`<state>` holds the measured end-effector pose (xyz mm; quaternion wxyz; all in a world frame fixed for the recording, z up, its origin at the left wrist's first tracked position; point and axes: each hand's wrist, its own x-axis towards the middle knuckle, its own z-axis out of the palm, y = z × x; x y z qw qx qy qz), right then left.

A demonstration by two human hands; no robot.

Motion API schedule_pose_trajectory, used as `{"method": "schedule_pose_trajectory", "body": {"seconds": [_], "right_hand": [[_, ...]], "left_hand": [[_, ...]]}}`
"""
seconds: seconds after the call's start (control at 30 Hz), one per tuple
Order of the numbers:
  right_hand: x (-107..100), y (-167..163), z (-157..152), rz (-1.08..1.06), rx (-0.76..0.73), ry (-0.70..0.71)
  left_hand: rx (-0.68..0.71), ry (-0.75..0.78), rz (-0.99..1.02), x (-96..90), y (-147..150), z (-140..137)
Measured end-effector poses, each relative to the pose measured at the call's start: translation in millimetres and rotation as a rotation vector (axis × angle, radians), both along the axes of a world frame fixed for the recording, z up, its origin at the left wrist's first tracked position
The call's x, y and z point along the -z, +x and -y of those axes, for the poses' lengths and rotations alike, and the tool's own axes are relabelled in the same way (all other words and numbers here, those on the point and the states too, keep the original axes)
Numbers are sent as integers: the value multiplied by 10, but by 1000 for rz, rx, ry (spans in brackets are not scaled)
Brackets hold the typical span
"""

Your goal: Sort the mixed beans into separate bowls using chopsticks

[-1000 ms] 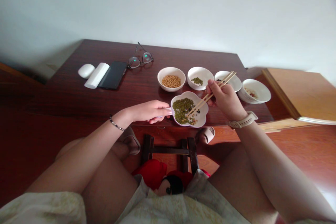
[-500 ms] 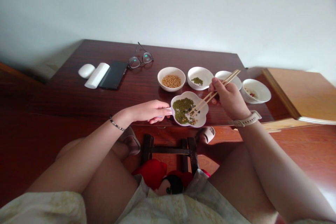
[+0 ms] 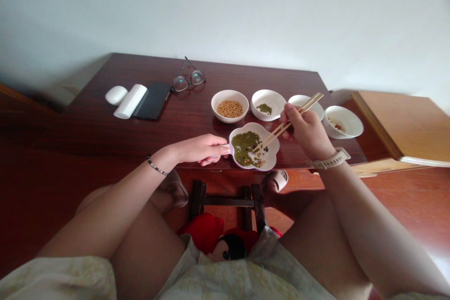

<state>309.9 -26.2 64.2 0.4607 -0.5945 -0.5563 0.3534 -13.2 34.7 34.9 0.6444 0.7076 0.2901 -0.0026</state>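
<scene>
My left hand (image 3: 206, 149) is closed around the handle of a white flower-shaped dish (image 3: 272, 152) at the table's front edge. Inside the dish lie green beans (image 3: 244, 145), with some darker and paler bits towards its right and lower side. My right hand (image 3: 305, 129) grips a pair of wooden chopsticks (image 3: 277, 134), whose tips are close together among the beans. Behind the dish stand a white bowl of tan beans (image 3: 229, 108) and a white bowl (image 3: 276, 98) with a small heap of green beans. Partly hidden by my right hand is another white bowl (image 3: 300, 99).
At the right end of the dark table (image 3: 197, 117) stands a bowl (image 3: 353, 124) with pale and reddish bits. Glasses (image 3: 188, 82), a black phone-like slab (image 3: 153, 101), a white case (image 3: 130, 101) and a white rounded object (image 3: 116, 95) lie left. A wooden cabinet (image 3: 404, 122) stands right.
The chopstick tips have drawn together and shifted slightly left within the dish. My left hand and the dish have stayed in place.
</scene>
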Motion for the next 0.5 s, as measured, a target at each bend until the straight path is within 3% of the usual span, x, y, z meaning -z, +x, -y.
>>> {"method": "schedule_pose_trajectory", "body": {"seconds": [0.5], "right_hand": [[21, 23, -4, 40, -4, 28]], "left_hand": [[2, 6, 2, 5, 2, -2]]}}
